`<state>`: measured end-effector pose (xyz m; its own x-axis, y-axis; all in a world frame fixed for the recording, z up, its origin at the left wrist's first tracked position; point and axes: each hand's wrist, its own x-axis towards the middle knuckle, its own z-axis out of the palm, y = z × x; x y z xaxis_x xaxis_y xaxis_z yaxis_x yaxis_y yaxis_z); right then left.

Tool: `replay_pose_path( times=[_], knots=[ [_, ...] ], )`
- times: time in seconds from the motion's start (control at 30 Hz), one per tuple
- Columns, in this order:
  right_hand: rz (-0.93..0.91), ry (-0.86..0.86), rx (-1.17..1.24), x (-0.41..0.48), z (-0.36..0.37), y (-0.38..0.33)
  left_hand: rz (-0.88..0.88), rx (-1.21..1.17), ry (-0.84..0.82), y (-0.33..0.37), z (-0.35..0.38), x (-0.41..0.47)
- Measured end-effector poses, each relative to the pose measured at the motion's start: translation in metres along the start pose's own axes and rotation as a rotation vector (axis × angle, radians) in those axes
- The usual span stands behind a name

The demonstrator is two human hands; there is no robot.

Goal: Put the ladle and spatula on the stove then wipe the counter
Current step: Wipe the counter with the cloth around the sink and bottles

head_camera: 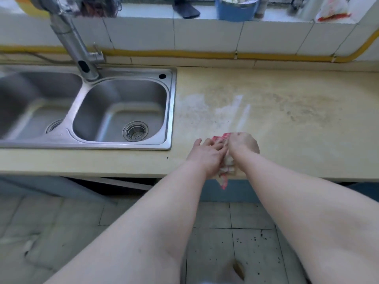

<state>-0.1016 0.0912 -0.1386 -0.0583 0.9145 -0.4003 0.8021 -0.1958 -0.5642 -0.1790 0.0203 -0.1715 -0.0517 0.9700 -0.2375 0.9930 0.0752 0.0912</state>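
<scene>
Gripping one cloth (pixel 225 160): two hands, left hand (pixel 207 155), right hand (pixel 243 145).

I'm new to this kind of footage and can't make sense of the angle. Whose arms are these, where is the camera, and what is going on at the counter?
There is no machine here: the camera is worn on a person's head and looks down at their own bare arms. The left hand and right hand meet over a red and white cloth at the front edge of the yellowish counter, which shows pale wet streaks. A corner of the cloth hangs over the edge. To the left lies a steel double sink with a tap. No ladle, spatula or stove is in view.
</scene>
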Motion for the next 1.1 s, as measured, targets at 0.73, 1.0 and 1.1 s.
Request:
replay_pose_path(
  times=[0.73,1.0,1.1],
  knots=[
    [-0.5,-0.07,-0.085,-0.136,0.171,-0.103,-0.584,0.055,0.118,-0.213,0.025,-0.193],
    [-0.614,-0.186,-0.102,-0.165,0.225,-0.145,-0.797,0.054,0.121,-0.279,0.027,-0.233],
    [-0.642,-0.234,-0.1,-0.171,0.238,-0.161,-0.865,0.086,0.104,-0.303,0.027,-0.243]
  ],
)
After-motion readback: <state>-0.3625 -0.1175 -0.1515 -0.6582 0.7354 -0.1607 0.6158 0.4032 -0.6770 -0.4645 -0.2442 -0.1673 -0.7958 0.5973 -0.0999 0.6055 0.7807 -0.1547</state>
